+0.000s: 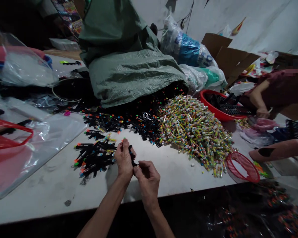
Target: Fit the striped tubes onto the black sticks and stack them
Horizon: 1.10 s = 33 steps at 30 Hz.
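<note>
Between left hand (124,158) and right hand (147,180), one black strip (132,156), both pinching; one strip pile (94,158) left, two red baskets (207,104) right.

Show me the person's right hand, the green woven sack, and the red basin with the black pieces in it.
Right hand (147,180): head view, on the back of the hand.
Green woven sack (136,77): head view, on its bulging middle.
Red basin (204,103): head view, on its rim.

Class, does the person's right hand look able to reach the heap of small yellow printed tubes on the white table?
Probably yes: the right hand is near the heap of yellow tubes, with only bare white tabletop between them.
</note>
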Available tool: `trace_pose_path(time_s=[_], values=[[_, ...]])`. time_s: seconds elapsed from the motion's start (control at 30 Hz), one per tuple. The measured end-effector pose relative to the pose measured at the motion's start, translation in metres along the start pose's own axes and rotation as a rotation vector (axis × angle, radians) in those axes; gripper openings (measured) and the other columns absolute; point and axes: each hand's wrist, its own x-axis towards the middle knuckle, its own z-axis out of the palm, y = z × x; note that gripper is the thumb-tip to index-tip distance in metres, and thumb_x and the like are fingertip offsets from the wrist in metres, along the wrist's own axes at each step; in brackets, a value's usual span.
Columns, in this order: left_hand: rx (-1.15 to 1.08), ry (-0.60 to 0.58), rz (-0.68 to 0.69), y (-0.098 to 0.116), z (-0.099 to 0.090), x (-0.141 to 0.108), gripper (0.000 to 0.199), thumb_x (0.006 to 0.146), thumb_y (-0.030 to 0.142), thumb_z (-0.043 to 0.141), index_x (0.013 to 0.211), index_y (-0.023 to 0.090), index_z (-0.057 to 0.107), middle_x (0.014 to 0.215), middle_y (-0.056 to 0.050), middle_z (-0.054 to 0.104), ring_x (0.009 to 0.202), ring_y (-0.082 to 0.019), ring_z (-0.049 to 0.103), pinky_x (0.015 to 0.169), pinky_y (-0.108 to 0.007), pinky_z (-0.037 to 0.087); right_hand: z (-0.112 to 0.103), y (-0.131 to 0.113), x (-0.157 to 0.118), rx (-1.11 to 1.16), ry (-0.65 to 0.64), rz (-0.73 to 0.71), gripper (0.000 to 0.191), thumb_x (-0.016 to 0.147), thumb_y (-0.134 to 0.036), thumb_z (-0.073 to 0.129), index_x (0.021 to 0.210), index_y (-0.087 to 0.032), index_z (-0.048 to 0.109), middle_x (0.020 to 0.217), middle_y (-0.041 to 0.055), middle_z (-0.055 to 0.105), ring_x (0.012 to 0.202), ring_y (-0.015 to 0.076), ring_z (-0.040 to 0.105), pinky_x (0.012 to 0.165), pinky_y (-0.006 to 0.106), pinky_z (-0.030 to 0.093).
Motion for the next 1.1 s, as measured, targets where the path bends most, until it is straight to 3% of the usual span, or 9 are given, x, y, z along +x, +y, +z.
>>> trace_pose_path(time_s=[0.1, 0.3, 0.57, 0.8, 0.9, 0.97, 1.03, 1.07, 1.1], values=[[-0.155, -0.075, -0.057, 0.007, -0.003, -0.001, 0.046, 0.070, 0.059, 0.060, 0.065, 0.020, 0.037, 0.042, 0.010, 0.035, 0.031, -0.005, 0.030, 0.030, -0.017, 0.021, 0.004, -0.002, 0.000, 0.102, -0.056, 0.081, 0.017, 0.067, -0.028, 0.070, 0.075, -0.015, 0.062, 0.065, -0.0005, 0.056, 0.057, 0.0107, 0.054, 0.054, 0.023, 0.047], [-0.323, -0.231, -0.036, 0.027, -0.009, -0.006, 0.042, 0.070, 0.053, 0.065, 0.064, 0.019, 0.041, 0.043, 0.009, 0.035, 0.028, -0.005, 0.025, 0.027, -0.018, 0.018, 0.012, -0.010, -0.006, 0.142, -0.123, 0.069, 0.014, 0.072, -0.028, 0.068, 0.076, -0.015, 0.067, 0.065, -0.0012, 0.054, 0.053, 0.0097, 0.053, 0.050, 0.023, 0.046], [-0.209, -0.141, 0.155, 0.033, -0.014, -0.005, 0.043, 0.081, 0.053, 0.051, 0.059, 0.018, 0.038, 0.041, 0.007, 0.035, 0.030, -0.006, 0.029, 0.031, -0.019, 0.023, 0.015, -0.010, -0.010, -0.209, -0.085, -0.360, 0.007, 0.075, -0.017, 0.062, 0.080, -0.016, 0.066, 0.069, 0.0016, 0.057, 0.063, 0.0115, 0.054, 0.057, 0.024, 0.046], [-0.138, -0.168, 0.062, 0.033, -0.019, -0.004, 0.045, 0.080, 0.057, 0.050, 0.059, 0.019, 0.035, 0.043, 0.008, 0.031, 0.032, -0.005, 0.028, 0.033, -0.019, 0.021, 0.023, -0.009, 0.004, -0.001, -0.315, 0.109, 0.017, 0.069, -0.030, 0.067, 0.066, -0.014, 0.062, 0.063, -0.0019, 0.052, 0.047, 0.0092, 0.052, 0.045, 0.022, 0.045], [0.100, -0.090, 0.137, 0.032, -0.040, 0.014, 0.042, 0.082, 0.059, 0.043, 0.070, 0.019, 0.044, 0.053, 0.004, 0.044, 0.043, -0.009, 0.043, 0.040, -0.020, 0.034, 0.023, -0.004, 0.018, -0.148, -0.404, 0.080, 0.018, 0.073, -0.032, 0.063, 0.074, -0.015, 0.065, 0.066, 0.0009, 0.057, 0.056, 0.0131, 0.057, 0.052, 0.025, 0.048], [0.376, -0.016, 0.346, 0.038, -0.062, 0.043, 0.038, 0.085, 0.055, 0.038, 0.093, 0.019, 0.050, 0.076, -0.002, 0.058, 0.065, -0.013, 0.056, 0.057, -0.023, 0.045, 0.015, -0.002, 0.031, -0.350, -0.406, -0.089, 0.025, 0.074, -0.032, 0.062, 0.094, -0.017, 0.067, 0.087, 0.0065, 0.063, 0.082, 0.0197, 0.060, 0.070, 0.030, 0.050], [0.741, 0.111, 0.633, 0.050, -0.083, 0.082, 0.040, 0.088, 0.045, 0.037, 0.119, 0.019, 0.040, 0.106, -0.009, 0.057, 0.089, -0.017, 0.057, 0.073, -0.028, 0.047, -0.001, 0.001, 0.047, -0.558, -0.353, -0.266, 0.043, 0.074, -0.032, 0.063, 0.114, -0.021, 0.060, 0.113, 0.0099, 0.058, 0.106, 0.0247, 0.053, 0.085, 0.035, 0.047], [0.989, 0.175, 0.746, 0.057, -0.090, 0.104, 0.042, 0.089, 0.039, 0.036, 0.124, 0.017, 0.036, 0.116, -0.013, 0.052, 0.095, -0.020, 0.056, 0.075, -0.031, 0.047, -0.012, 0.003, 0.054, -0.632, -0.320, -0.306, 0.046, 0.074, -0.033, 0.062, 0.119, -0.021, 0.057, 0.120, 0.0107, 0.054, 0.108, 0.0253, 0.051, 0.086, 0.036, 0.046], [1.307, 0.131, 0.835, 0.064, -0.095, 0.126, 0.039, 0.090, 0.030, 0.030, 0.125, 0.014, 0.036, 0.119, -0.016, 0.050, 0.101, -0.022, 0.053, 0.080, -0.035, 0.045, -0.023, 0.005, 0.061, -0.679, -0.292, -0.309, 0.045, 0.076, -0.034, 0.060, 0.119, -0.020, 0.057, 0.121, 0.0116, 0.053, 0.104, 0.0245, 0.053, 0.083, 0.035, 0.048]])
